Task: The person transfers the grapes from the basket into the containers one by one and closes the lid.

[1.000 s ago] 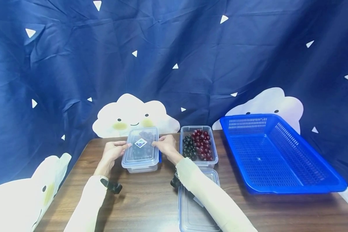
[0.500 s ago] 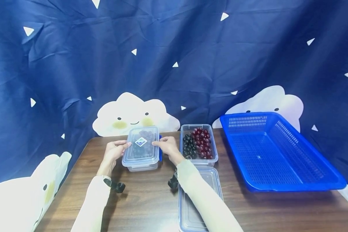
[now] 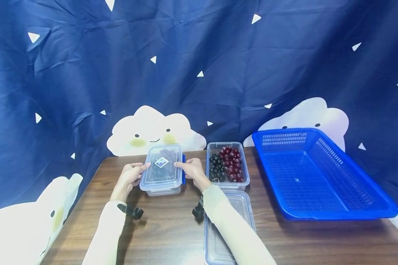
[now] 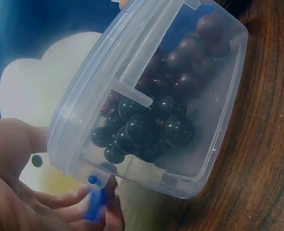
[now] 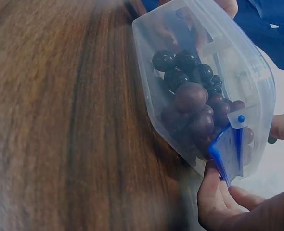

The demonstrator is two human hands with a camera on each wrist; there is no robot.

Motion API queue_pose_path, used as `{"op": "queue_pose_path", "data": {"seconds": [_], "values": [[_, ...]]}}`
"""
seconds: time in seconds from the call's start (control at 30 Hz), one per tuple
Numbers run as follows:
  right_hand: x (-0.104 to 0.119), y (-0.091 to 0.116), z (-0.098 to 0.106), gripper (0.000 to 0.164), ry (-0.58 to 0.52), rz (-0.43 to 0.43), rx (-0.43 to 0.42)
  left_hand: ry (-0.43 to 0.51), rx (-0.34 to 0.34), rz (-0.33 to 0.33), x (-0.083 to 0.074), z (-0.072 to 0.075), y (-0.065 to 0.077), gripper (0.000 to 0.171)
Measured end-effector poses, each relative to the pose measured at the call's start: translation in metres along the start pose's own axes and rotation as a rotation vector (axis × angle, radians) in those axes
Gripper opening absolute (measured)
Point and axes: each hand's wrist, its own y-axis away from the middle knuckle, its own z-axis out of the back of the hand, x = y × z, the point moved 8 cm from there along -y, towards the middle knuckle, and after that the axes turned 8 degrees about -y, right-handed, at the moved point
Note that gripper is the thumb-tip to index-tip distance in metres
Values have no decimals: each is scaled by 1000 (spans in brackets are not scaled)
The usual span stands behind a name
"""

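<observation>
A clear plastic food container (image 3: 162,173) with a lid stands at the table's back left. Through its walls show dark green-black grapes (image 4: 141,130) and reddish-purple grapes (image 5: 192,98). My left hand (image 3: 129,178) grips its left side, thumb on the lid's edge and fingers curled at a blue latch (image 4: 96,204) that hangs down. On the opposite side my right hand (image 3: 193,171) has its thumb on the lid, with its fingers against another blue latch (image 5: 227,151), which slants outward from the wall.
Right of the hands stands a second clear container (image 3: 246,181) without a lid, holding black and red grapes (image 3: 231,165). A loose clear lid (image 3: 219,243) lies in front of it, partly under the right sleeve. A large blue plastic basket (image 3: 311,180) takes up the table's right side.
Over the second, the blue latch on the right side shows more beside the right fingers. The right forearm has shifted slightly left, while both thumbs stay on the lid.
</observation>
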Motion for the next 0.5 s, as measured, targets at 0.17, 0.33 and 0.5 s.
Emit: {"op": "queue_pose_path", "data": {"seconds": [0.17, 0.33, 0.5], "values": [[-4, 2, 0, 48, 11, -13, 0, -84, -28, -40, -5, 0, 1, 72], [-4, 1, 1, 38, 4, -17, 12, -162, -59, -79, -13, 1, 3, 64], [-2, 1, 1, 37, 2, -37, 26, -183, -72, -95, -19, 2, 3, 58]]}}
